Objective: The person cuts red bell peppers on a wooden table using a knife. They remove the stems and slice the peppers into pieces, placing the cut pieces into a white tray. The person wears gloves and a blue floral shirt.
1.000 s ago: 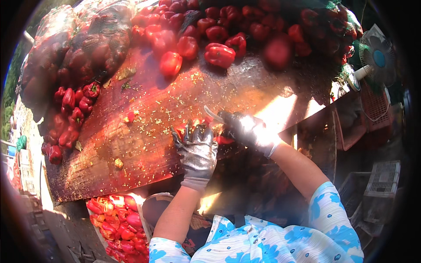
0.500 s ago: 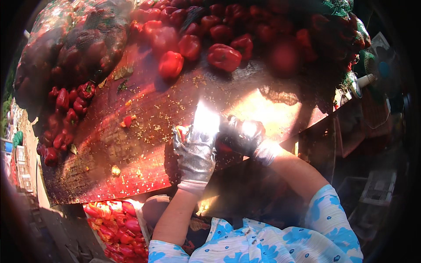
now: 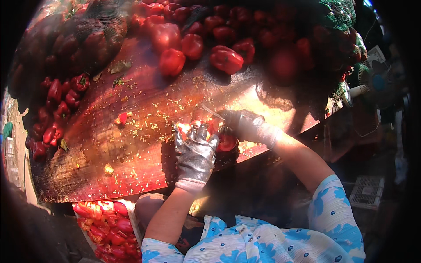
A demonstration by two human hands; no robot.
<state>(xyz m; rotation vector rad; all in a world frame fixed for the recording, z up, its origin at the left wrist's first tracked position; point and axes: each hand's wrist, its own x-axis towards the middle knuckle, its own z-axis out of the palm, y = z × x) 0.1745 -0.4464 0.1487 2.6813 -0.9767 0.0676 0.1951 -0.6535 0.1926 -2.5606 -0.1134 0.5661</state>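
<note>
My left hand (image 3: 195, 155), in a grey coated glove, is closed over cut red bell pepper (image 3: 213, 126) near the table's front edge. Pale cut flesh shows by its fingertips. Closed as well, my gloved right hand (image 3: 245, 124) is just to the right, around a knife whose thin blade (image 3: 212, 110) points up and left; the handle is hidden in the fist. Below that hand another red pepper piece (image 3: 226, 142) shows, partly in shadow.
Seeds and a pepper scrap (image 3: 123, 118) litter the reddish wooden table (image 3: 144, 166). Whole red peppers (image 3: 226, 59) are heaped at the back, with net sacks (image 3: 83, 39) at far left. A crate of cut peppers (image 3: 109, 228) stands below the front edge. A fan (image 3: 379, 81) is at right.
The bright glare over my left hand is gone, so the knife blade and pepper now show. My left fingers have spread lower over the pepper. The view has shifted slightly.
</note>
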